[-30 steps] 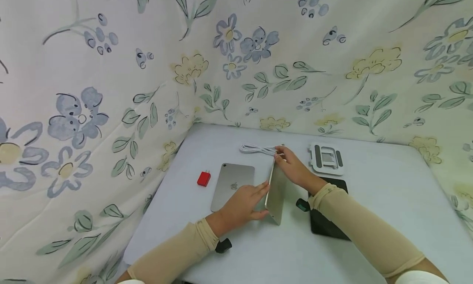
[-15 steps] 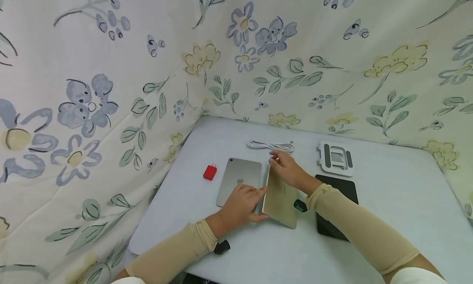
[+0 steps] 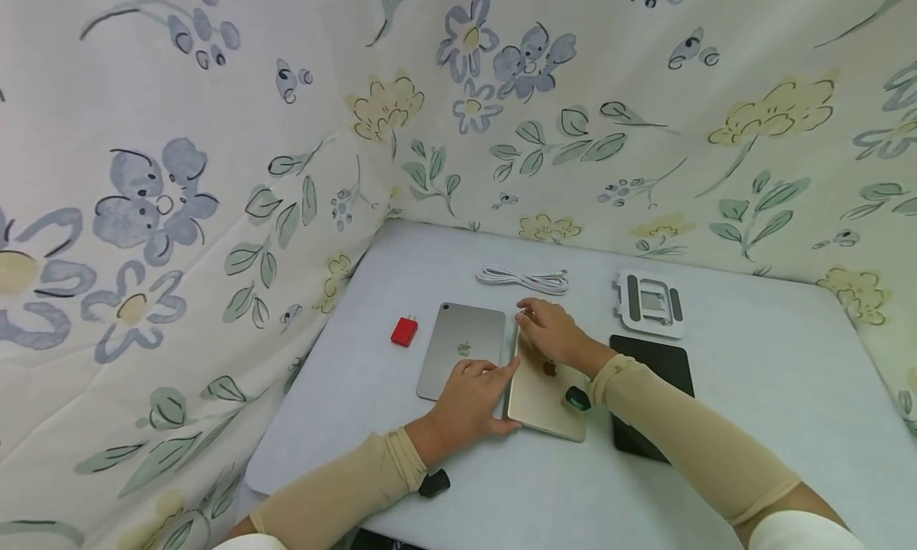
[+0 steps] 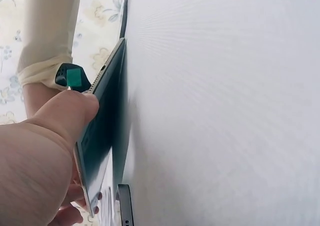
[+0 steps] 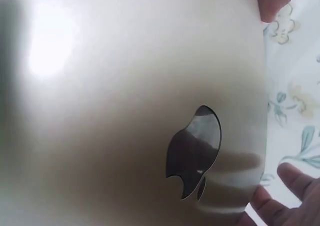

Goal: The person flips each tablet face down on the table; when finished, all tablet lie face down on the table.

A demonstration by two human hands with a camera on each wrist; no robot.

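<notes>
A gold tablet (image 3: 533,407) leans at a low tilt over the white table, back side up, its left edge raised. My left hand (image 3: 466,395) holds it by the left edge near the lower corner; in the left wrist view the thumb (image 4: 82,106) lies at the rim and the dark screen faces down toward the table. My right hand (image 3: 555,331) grips the upper left corner, fingers bent at the edge. The right wrist view is mostly filled by the tablet's back with its dark apple logo (image 5: 195,151). Partly behind my left hand lies a silver tablet (image 3: 458,335), flat.
A red charger plug (image 3: 404,331) sits left of the silver tablet. Farther back are a coiled white cable (image 3: 523,279) and a white folding stand (image 3: 649,305). A flat black rectangular thing (image 3: 648,359) lies to the right, partly under my right forearm in this view.
The gold tablet has gone from nearly upright on edge to a low tilt, its back turning upward. Both hands have stayed on it, and the right hand has lowered with the corner.
</notes>
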